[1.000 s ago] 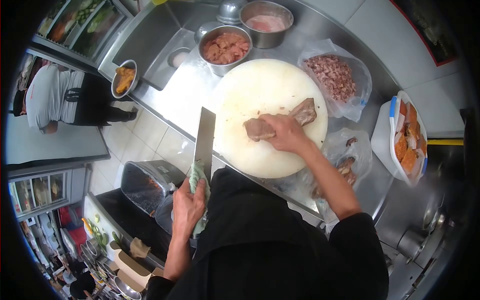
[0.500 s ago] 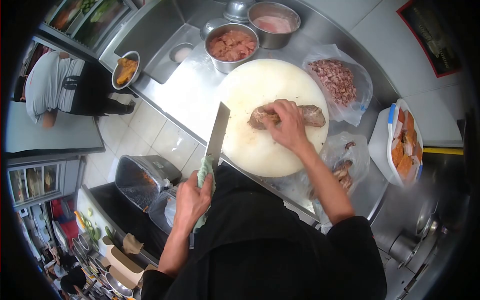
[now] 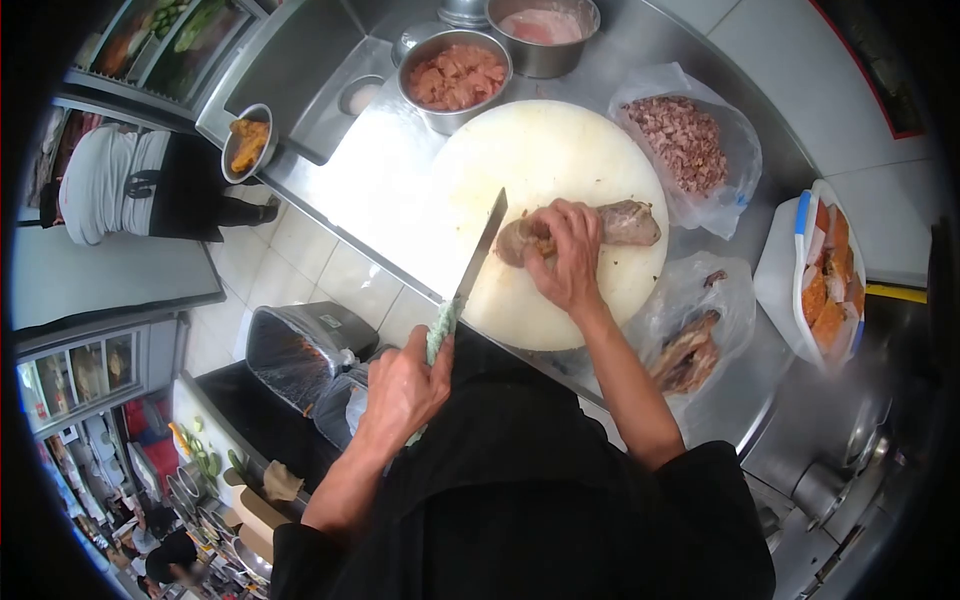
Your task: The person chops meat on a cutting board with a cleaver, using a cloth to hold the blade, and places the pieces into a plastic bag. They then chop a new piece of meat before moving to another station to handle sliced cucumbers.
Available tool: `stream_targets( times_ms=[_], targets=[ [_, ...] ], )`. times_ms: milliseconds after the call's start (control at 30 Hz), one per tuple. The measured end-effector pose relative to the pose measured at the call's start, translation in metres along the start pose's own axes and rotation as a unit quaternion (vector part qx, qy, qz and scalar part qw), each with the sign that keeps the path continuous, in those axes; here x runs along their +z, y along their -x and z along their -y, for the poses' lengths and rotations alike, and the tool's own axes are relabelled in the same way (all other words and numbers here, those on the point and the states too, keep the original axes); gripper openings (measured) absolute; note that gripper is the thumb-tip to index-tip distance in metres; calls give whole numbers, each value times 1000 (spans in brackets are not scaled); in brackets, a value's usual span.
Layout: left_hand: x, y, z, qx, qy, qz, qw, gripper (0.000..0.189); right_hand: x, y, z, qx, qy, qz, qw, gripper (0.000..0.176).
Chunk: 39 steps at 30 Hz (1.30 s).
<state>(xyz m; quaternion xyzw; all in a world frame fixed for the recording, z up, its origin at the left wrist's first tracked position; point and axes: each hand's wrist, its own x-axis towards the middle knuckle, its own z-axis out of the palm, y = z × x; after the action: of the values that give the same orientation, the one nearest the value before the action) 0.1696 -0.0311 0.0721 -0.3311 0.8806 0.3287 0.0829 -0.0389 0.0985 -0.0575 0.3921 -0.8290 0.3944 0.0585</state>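
Observation:
My left hand (image 3: 405, 390) is closed round the cloth-wrapped handle of a cleaver (image 3: 482, 245). The blade reaches over the left part of a round white chopping board (image 3: 540, 140), its edge close to the meat's left end but apart from it. My right hand (image 3: 568, 250) grips a long brown piece of cooked-looking meat (image 3: 630, 223) lying across the board. Fingers and thumb press round its middle, so that part is hidden. A few small crumbs lie on the board around it.
Behind the board stand a bowl of raw meat (image 3: 457, 78) and a pot of pinkish liquid (image 3: 545, 28). To the right are a bag of diced meat (image 3: 678, 145), a bag with meat pieces (image 3: 688, 355) and a white tub (image 3: 785, 275). A bin (image 3: 300, 345) stands left; another person (image 3: 110, 185) bends beyond.
My left hand has brought the cleaver up and right, from the board's edge to over the board near the meat. My right hand keeps its grip; the view has shifted slightly.

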Motion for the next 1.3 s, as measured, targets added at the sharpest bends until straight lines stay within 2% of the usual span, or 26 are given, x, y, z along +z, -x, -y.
stream_targets(
  times_ms=[67,133,300,433,500,633,833,900,1000,1067,1133,1267,1300],
  targets=[
    [-4,-3,-7,14,-18,0,1000,25,1,5,2,-1,-3,14,1000,40],
    [-4,-6,-13,25,-35,1,999,24,7,11,3,-1,1,-24,1000,40],
    [1,-14,-19,104,-85,-15,991,24,9,12,1,18,-13,-26,999,40],
    [-7,-11,-30,107,-114,-5,988,23,5,9,2,13,-15,0,1000,39],
    [-10,-8,-36,56,-109,22,992,21,6,10,2,15,-19,-2,1000,38],
    [-12,-8,-36,91,-118,20,989,21,9,11,2,31,-17,-9,999,39],
    [-18,0,-35,54,-133,63,988,19,5,9,3,34,-34,13,999,38],
    [-1,-25,-37,97,-141,32,985,19,7,10,1,38,-32,14,999,38],
    [12,-53,-40,113,-123,16,986,19,9,7,2,41,-30,3,999,37],
    [14,-46,-35,105,-125,10,987,20,9,7,6,41,-38,-3,998,36],
    [13,-33,-34,92,-141,4,986,20,5,6,5,45,-27,30,998,36],
    [10,-31,-30,43,-141,49,988,21,7,8,7,55,-21,17,998,36],
    [23,-42,-19,83,-146,13,986,21,8,8,8,60,-25,22,998,36]
  ],
)
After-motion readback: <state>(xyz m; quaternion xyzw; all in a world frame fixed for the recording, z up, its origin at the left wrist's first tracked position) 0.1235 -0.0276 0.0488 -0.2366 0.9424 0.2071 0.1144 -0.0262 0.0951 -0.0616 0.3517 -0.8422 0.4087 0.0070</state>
